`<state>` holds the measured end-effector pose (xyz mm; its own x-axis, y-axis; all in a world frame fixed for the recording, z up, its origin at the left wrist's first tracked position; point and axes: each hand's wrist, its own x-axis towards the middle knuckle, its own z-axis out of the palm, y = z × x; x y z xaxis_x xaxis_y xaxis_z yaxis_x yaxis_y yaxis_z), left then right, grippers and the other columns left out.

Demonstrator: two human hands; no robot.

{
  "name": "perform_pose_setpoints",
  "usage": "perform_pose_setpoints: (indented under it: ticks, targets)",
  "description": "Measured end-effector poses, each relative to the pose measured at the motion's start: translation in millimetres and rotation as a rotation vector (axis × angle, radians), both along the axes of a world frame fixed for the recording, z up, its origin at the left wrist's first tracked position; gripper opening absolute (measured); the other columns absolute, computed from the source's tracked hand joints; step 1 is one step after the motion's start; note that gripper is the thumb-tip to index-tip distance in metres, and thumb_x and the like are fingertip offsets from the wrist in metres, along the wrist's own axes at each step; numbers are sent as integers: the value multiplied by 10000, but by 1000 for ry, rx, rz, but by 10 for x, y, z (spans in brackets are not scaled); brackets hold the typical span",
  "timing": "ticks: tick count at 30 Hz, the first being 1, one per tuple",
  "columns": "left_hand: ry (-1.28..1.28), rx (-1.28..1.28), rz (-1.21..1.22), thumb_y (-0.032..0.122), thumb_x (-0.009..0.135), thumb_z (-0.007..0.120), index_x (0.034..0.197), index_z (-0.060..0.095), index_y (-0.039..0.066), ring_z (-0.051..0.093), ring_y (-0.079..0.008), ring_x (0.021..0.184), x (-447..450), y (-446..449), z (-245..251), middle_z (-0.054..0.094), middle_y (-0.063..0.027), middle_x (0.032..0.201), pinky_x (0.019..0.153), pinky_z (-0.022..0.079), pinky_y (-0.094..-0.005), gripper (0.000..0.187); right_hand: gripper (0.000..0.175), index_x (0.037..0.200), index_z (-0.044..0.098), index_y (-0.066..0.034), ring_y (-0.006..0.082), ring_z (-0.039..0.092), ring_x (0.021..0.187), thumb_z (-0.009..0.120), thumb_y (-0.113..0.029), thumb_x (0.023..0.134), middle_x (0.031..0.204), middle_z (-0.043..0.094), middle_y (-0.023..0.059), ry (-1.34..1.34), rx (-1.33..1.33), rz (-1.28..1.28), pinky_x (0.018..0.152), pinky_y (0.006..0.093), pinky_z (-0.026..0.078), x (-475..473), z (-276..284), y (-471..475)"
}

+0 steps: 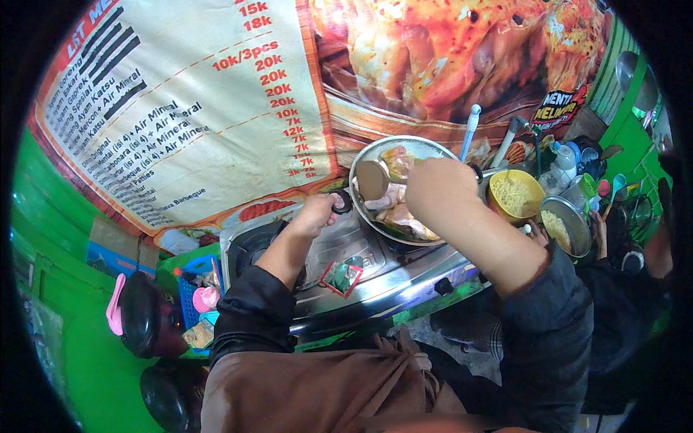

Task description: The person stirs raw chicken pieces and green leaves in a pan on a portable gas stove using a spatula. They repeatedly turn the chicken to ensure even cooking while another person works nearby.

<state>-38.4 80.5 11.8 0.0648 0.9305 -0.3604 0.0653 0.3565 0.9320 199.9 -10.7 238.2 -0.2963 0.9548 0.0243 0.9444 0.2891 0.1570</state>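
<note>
A wok [369,223] with several pieces of raw-looking chicken [403,219] stands on a steel gas stove [346,243]. My left hand [316,214] grips the wok's black loop handle [341,201] at its left side. Over the right part of the wok, my right hand [441,187] is closed around the handle of a ladle or turner, whose grip is hidden by the fingers. The brownish head of this utensil [372,182] lies over the chicken at the wok's left. A torn-looking green and red sachet [342,277] rests on the stove top in front of the wok.
Right of the wok are a yellow bowl [536,187] of shredded pale food and a metal bowl [583,238] beside a co-worker's hands [600,233]. Bottles [566,157] stand behind. A blue basket [187,292] and a dark lidded pot [142,314] are at left. A printed banner [216,146] hangs behind the stove.
</note>
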Motion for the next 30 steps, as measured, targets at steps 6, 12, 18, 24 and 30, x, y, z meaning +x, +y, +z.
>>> perform_pose_setpoints:
  ticks: [6, 12, 18, 24, 30]
  targets:
    - [112, 19, 64, 292, 967, 500, 949, 609, 54, 499, -123, 543, 70, -58, 27, 580, -44, 769, 483, 438, -263, 262, 257, 946, 736, -59, 281, 695, 901, 547, -195, 838, 969, 712, 143, -87, -93, 35, 742, 408, 549, -283, 62, 323]
    - [81, 15, 81, 282, 975, 487, 929, 619, 71, 489, -107, 557, 81, -66, 3, 587, -19, 822, 490, 446, -247, 253, 279, 1021, 740, -107, 248, 694, 941, 611, -260, 827, 1027, 715, 102, -159, -155, -81, 760, 366, 546, -610, -139, 699]
    - [64, 18, 115, 297, 981, 471, 922, 625, 66, 486, -117, 547, 103, -56, 31, 581, -29, 800, 479, 435, -261, 285, 264, 1011, 745, -116, 230, 697, 933, 653, -223, 788, 1025, 718, 91, -178, -125, -168, 734, 360, 548, -762, -273, 814]
    - [138, 29, 93, 316, 987, 451, 918, 625, 66, 457, -117, 500, 68, 40, 96, 563, -21, 741, 442, 397, -274, 312, 243, 921, 738, -63, 304, 690, 905, 587, -197, 786, 980, 706, 155, -93, 7, -83, 747, 432, 550, -36, 206, 618]
    - [132, -53, 49, 363, 969, 464, 968, 622, 31, 440, -150, 519, -40, 410, 25, 520, -56, 729, 443, 326, -306, 368, 290, 886, 718, -21, 345, 676, 878, 553, -245, 805, 918, 692, 194, -179, 209, -273, 789, 452, 538, 841, 547, 541]
